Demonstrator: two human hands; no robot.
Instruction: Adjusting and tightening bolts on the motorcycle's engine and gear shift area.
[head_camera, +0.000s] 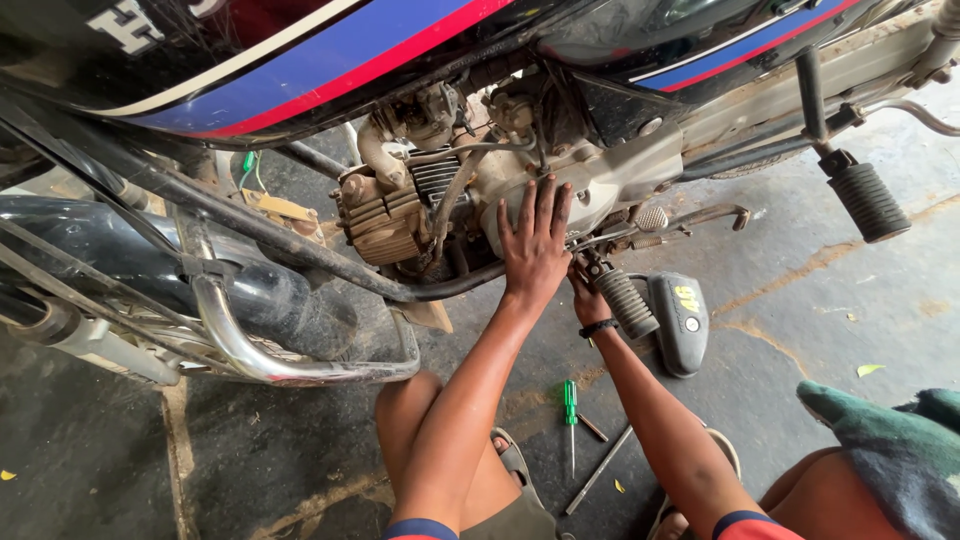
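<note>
the motorcycle (300, 90) fills the top of the view, its engine (470, 200) hanging low over the concrete floor (820, 290). the left hand (535, 250) lies flat on the engine's side cover, fingers spread and pointing up, its grip released, forearm running straight down toward the person's knee. the right hand (588, 300) sits just below and beside it, tucked against the ribbed footrest (625, 303); how its grip stands cannot be told, the fingers being hidden behind the left hand and the rest. a curved chrome crash guard (250, 350) bounds the left side, a kick lever (865, 200) the right. on the floor between the person's legs lie a green-handled screwdriver (570, 410) and a thin metal rod (598, 470), well apart from both hands.
</note>
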